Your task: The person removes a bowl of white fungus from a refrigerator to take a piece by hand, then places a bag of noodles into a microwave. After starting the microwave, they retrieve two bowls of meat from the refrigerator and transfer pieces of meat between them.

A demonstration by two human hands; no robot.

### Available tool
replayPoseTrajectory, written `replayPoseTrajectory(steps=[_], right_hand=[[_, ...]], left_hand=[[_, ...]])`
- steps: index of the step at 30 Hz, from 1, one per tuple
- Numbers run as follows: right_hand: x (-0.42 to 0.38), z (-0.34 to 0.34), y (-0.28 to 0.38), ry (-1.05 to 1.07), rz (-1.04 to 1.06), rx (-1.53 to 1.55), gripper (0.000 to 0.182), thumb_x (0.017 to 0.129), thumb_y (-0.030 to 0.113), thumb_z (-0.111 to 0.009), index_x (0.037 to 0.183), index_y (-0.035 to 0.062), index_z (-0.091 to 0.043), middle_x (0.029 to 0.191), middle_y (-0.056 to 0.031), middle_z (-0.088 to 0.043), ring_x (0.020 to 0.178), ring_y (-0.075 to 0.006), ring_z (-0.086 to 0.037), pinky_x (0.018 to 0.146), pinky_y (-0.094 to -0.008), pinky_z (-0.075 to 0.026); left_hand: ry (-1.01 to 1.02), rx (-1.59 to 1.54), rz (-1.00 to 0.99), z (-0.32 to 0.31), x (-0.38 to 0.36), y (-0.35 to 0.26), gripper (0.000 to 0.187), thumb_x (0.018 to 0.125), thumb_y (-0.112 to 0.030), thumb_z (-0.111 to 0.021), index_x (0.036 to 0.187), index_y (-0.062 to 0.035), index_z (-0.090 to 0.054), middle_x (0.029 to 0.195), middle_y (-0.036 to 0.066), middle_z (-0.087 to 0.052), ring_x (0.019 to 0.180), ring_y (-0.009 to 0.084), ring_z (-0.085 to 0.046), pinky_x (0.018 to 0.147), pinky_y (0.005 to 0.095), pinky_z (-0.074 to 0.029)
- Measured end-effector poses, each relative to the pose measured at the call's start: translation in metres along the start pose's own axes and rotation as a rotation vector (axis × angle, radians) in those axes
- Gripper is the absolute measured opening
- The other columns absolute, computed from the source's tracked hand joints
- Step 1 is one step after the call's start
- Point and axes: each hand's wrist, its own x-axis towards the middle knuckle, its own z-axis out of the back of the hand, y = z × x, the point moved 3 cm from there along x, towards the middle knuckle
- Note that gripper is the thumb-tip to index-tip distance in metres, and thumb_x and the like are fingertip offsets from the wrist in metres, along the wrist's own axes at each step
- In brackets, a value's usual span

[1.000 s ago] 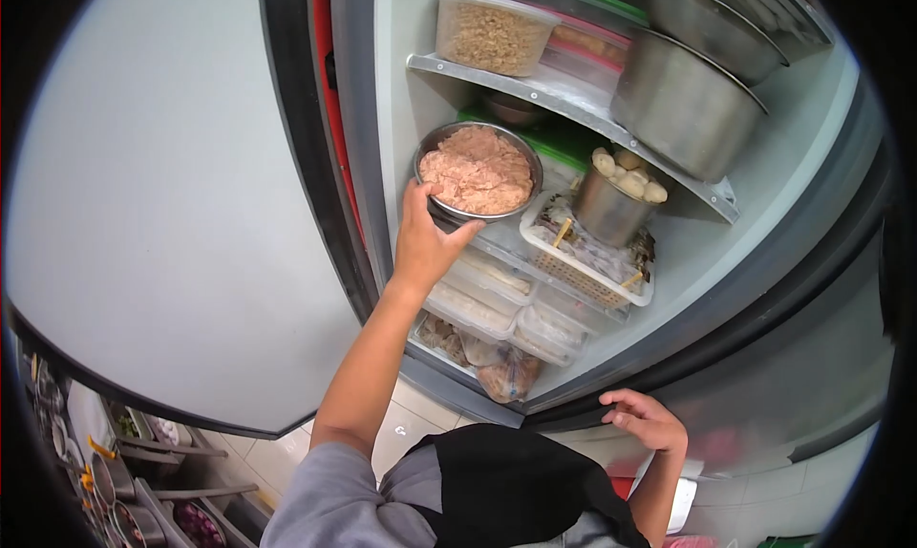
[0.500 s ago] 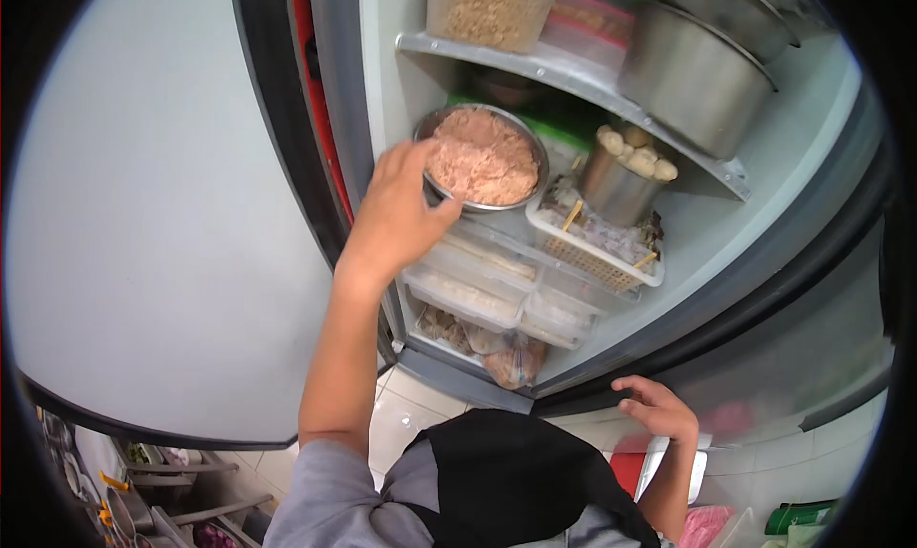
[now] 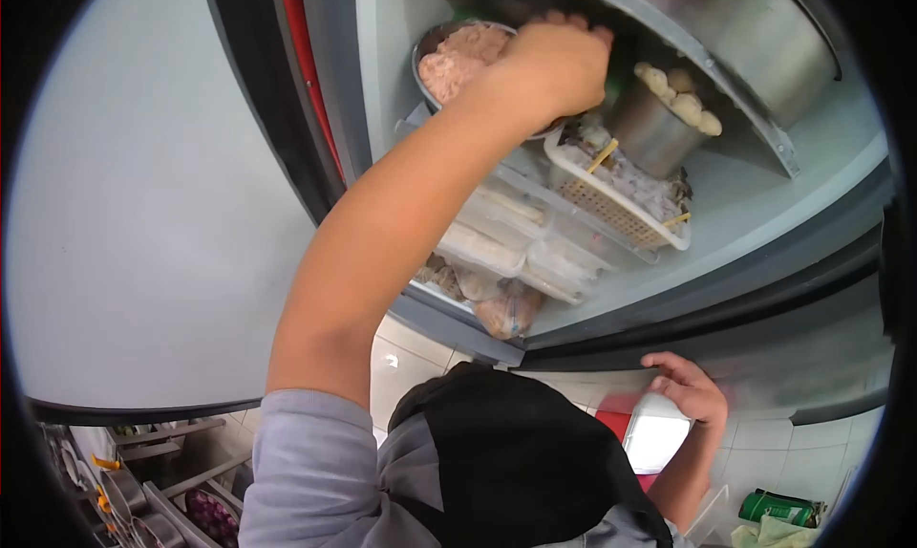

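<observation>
Reaching up into the open fridge, the left hand (image 3: 549,65) has its fingers (image 3: 573,24) curled over the far rim of the steel bowl of minced meat (image 3: 458,56); whether they pinch the rim or merely rest on it cannot be told, since the back of the hand hides the contact. The bowl sits just below and to the left of the knuckles, on top of stacked clear boxes (image 3: 497,233), tucked under the glass shelf (image 3: 688,65). The left hand is far nearer to it than the right hand (image 3: 688,390), which lies with its fingers loosely spread on the lower door edge (image 3: 611,357), holding nothing. Just right of the bowl stands a steel pot of pale balls (image 3: 669,118) in a white basket (image 3: 621,199), crowding that side. Above the shelf sits a large steel pan (image 3: 774,42). The open fridge door (image 3: 143,214) fills the left.
</observation>
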Motion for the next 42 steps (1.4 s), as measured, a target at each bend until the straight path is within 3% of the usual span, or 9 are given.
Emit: replayPoseTrajectory(steps=[2,5,7,11,22,25,34,37,42], right_hand=[[0.008,0.008,0.003,0.074,0.108,-0.059,0.038,0.090,0.012,-0.062,0.126,0.0041,-0.055,0.080,0.0045,-0.051,0.074,-0.0051,-0.045,0.067,-0.0216,-0.039],[0.013,0.012,-0.004,0.097,0.199,-0.073,0.039,0.091,0.020,-0.063,0.127,0.0050,-0.055,0.074,0.0056,-0.046,0.069,-0.0050,-0.041,0.061,-0.0225,-0.037],[0.011,0.014,-0.002,0.135,0.224,-0.052,0.039,0.094,0.020,-0.062,0.128,0.0050,-0.054,0.073,0.0047,-0.047,0.068,-0.0053,-0.042,0.061,-0.0227,-0.038],[0.010,0.019,-0.006,0.259,0.267,0.027,0.040,0.093,0.012,-0.061,0.131,0.0028,-0.052,0.091,0.0007,-0.058,0.088,-0.0073,-0.053,0.080,-0.0232,-0.045],[0.012,0.021,0.002,0.344,0.215,-0.086,0.045,0.092,0.009,-0.061,0.134,0.0003,-0.048,0.106,-0.0068,-0.060,0.096,-0.0132,-0.055,0.085,-0.0291,-0.047],[0.014,0.021,-0.004,0.354,0.285,-0.037,0.044,0.093,0.017,-0.062,0.133,0.0018,-0.049,0.124,-0.0109,-0.058,0.101,-0.0213,-0.058,0.088,-0.0328,-0.048],[0.010,0.020,0.003,0.342,0.263,-0.114,0.043,0.095,0.018,-0.060,0.133,0.0020,-0.049,0.121,-0.0105,-0.060,0.096,-0.0194,-0.060,0.087,-0.0316,-0.049],[0.009,0.019,0.006,0.311,0.259,-0.074,0.043,0.091,0.006,-0.059,0.132,0.0001,-0.049,0.100,-0.0063,-0.061,0.091,-0.0121,-0.057,0.083,-0.0277,-0.047],[0.008,0.017,0.002,0.301,0.291,-0.044,0.040,0.092,0.007,-0.059,0.131,0.0005,-0.051,0.097,-0.0049,-0.061,0.088,-0.0109,-0.055,0.081,-0.0272,-0.047]], left_hand=[[0.318,-0.061,0.004,-0.035,0.051,-0.006,0.042,0.082,-0.022,-0.059,0.120,-0.0037,-0.061,0.125,0.018,-0.060,0.119,0.0319,-0.054,0.100,0.0454,-0.042],[-0.169,0.018,-0.217,-0.087,0.087,0.013,0.032,0.087,-0.021,-0.052,0.113,-0.0058,-0.064,0.119,0.018,-0.062,0.109,0.0341,-0.060,0.097,0.0435,-0.045],[-0.295,0.026,-0.294,-0.097,0.113,0.007,0.030,0.089,-0.023,-0.052,0.111,-0.0071,-0.064,0.116,0.017,-0.063,0.106,0.0344,-0.060,0.095,0.0438,-0.045],[-0.213,0.033,-0.345,-0.101,0.134,-0.010,0.032,0.090,-0.024,-0.050,0.113,-0.0069,-0.064,0.116,0.018,-0.063,0.107,0.0344,-0.060,0.096,0.0432,-0.045],[0.198,0.011,-0.209,-0.074,0.111,-0.011,0.036,0.092,-0.027,-0.047,0.117,-0.0062,-0.063,0.118,0.020,-0.062,0.112,0.0343,-0.058,0.099,0.0416,-0.044],[0.304,-0.001,-0.176,-0.058,0.095,-0.002,0.037,0.093,-0.027,-0.046,0.118,-0.0060,-0.063,0.119,0.020,-0.062,0.113,0.0343,-0.057,0.100,0.0412,-0.043],[0.167,0.043,-0.090,-0.041,0.052,0.015,0.040,0.090,-0.035,-0.055,0.119,-0.0083,-0.060,0.119,0.017,-0.061,0.111,0.0356,-0.056,0.095,0.0437,-0.045],[0.113,0.221,-0.195,-0.017,0.047,-0.009,0.038,0.081,-0.026,-0.064,0.112,-0.0048,-0.063,0.115,0.018,-0.062,0.108,0.0352,-0.058,0.094,0.0460,-0.046],[0.167,0.171,-0.272,-0.046,0.064,-0.002,0.034,0.080,-0.021,-0.062,0.109,-0.0033,-0.064,0.111,0.021,-0.063,0.105,0.0386,-0.059,0.092,0.0464,-0.046]])
